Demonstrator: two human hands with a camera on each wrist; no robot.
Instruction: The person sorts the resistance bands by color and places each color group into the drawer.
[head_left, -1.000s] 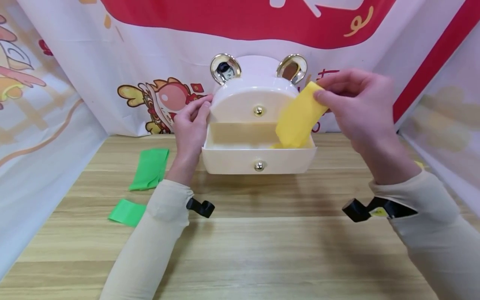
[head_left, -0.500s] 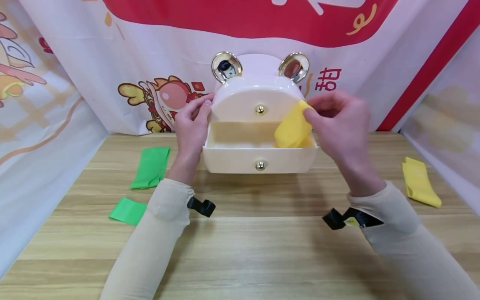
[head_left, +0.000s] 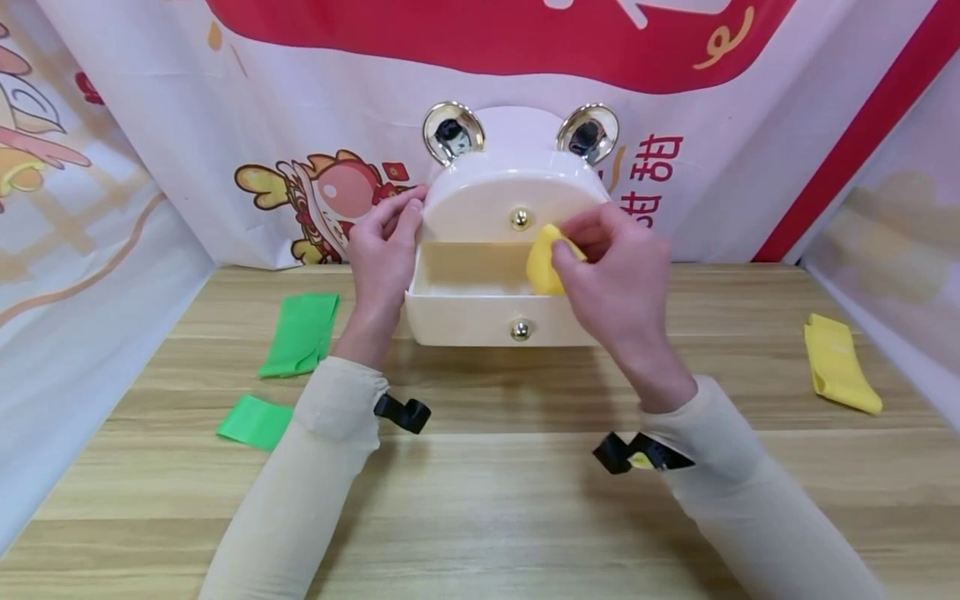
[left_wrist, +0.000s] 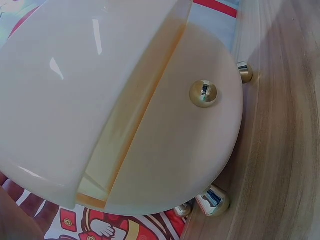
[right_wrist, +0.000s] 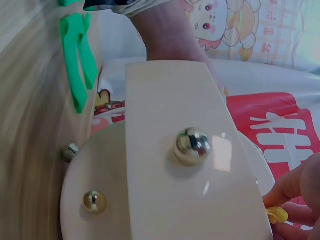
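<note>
A rounded cream box [head_left: 480,196] with gold-rimmed ears has its middle drawer [head_left: 465,322] pulled out. The left hand [head_left: 381,262] rests its fingers against the box's left side; in the left wrist view, part of that hand [left_wrist: 20,215] shows at the edge. Between thumb and fingers, the right hand [head_left: 621,287] pinches a yellow cloth [head_left: 543,265], whose lower part hangs inside the drawer's right half, behind the front wall. In the right wrist view, a bit of yellow cloth [right_wrist: 278,215] pokes out from the right hand [right_wrist: 302,192] beside the drawer front [right_wrist: 175,110].
Two green cloths [head_left: 302,335] [head_left: 257,423] lie on the wooden table [head_left: 480,517] at the left. Another yellow cloth [head_left: 840,363] lies folded at the far right. A printed curtain [head_left: 360,92] hangs directly behind the box.
The right hand has moved left and down with the yellow cloth, from the drawer's right end further toward its middle. The far-right yellow cloth has come into full view. The left hand stays put.
</note>
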